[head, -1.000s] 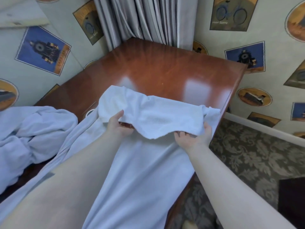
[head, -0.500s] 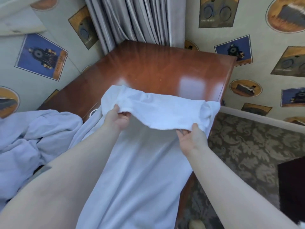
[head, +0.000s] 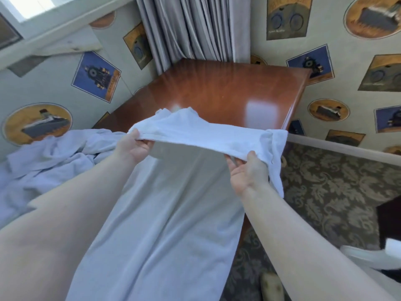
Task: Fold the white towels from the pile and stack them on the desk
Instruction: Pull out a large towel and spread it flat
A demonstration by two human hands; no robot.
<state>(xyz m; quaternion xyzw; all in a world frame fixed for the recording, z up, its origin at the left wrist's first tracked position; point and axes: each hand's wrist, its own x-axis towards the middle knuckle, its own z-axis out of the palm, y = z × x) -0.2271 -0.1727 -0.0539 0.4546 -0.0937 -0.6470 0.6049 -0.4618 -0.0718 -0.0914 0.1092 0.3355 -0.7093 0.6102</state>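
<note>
A long white towel (head: 169,213) runs from the bottom of the view up over the near end of the reddish wooden desk (head: 227,88). Its far end is doubled back toward me and lifted off the desk. My left hand (head: 132,146) grips the left corner of that raised fold, thumb on top. My right hand (head: 247,170) pinches the right corner, palm up, with a flap of towel hanging past it over the desk's right edge. The pile of white towels (head: 43,157) lies crumpled on the left.
Grey curtains (head: 195,27) hang behind the desk's far corner. Patterned wallpaper walls close in on the left and right. Patterned carpet (head: 325,192) lies to the right of the desk, with a dark piece of furniture (head: 390,222) at the right edge.
Both hands have raised the folded end of the towel higher off the desk and drawn it toward me. The view has shifted slightly.
</note>
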